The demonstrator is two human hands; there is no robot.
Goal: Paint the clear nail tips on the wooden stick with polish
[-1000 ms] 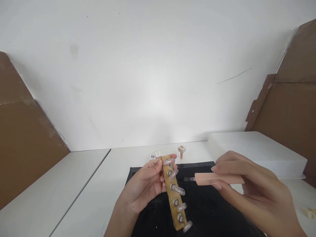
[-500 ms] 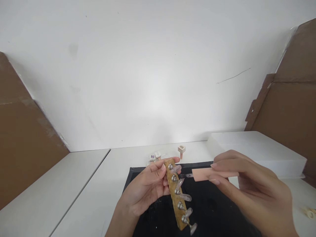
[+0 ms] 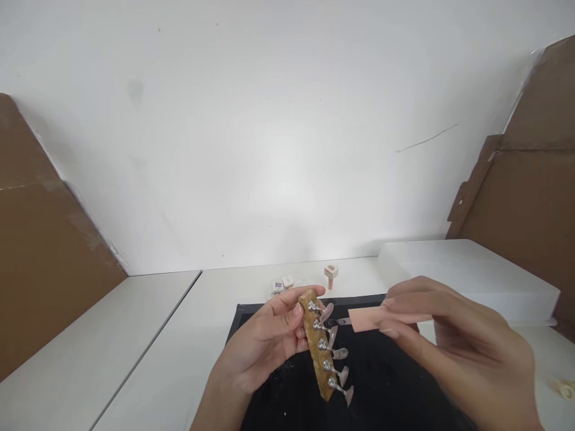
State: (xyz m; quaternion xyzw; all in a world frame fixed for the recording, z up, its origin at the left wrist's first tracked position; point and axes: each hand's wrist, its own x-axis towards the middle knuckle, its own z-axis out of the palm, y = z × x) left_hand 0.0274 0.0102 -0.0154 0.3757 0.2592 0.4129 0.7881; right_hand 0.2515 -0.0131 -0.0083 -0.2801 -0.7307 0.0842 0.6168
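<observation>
My left hand (image 3: 272, 335) is closed round the upper part of a wooden nail practice stand (image 3: 321, 365), its thumb on the near edge. Several silver metal holders stick out of the stand, each bearing a clear nail tip (image 3: 340, 354). Between the thumb and fingers of my right hand (image 3: 453, 335) is a nail polish brush with a pale pink cap handle (image 3: 366, 318). Its dark bristles (image 3: 332, 322) point left, close to the upper nail tips; whether they touch one I cannot tell.
Beneath my hands lies a black mat (image 3: 381, 371) on a white table (image 3: 157, 335). Behind it are a small pink-stemmed piece (image 3: 331, 272) and small white pieces (image 3: 281, 284). A translucent white box (image 3: 467, 275) stands right. Brown cardboard (image 3: 521, 197) flanks both sides.
The stand has tilted in my left hand, so its lower end sits higher and the nail tips face another way. The brush in my right hand has hardly moved.
</observation>
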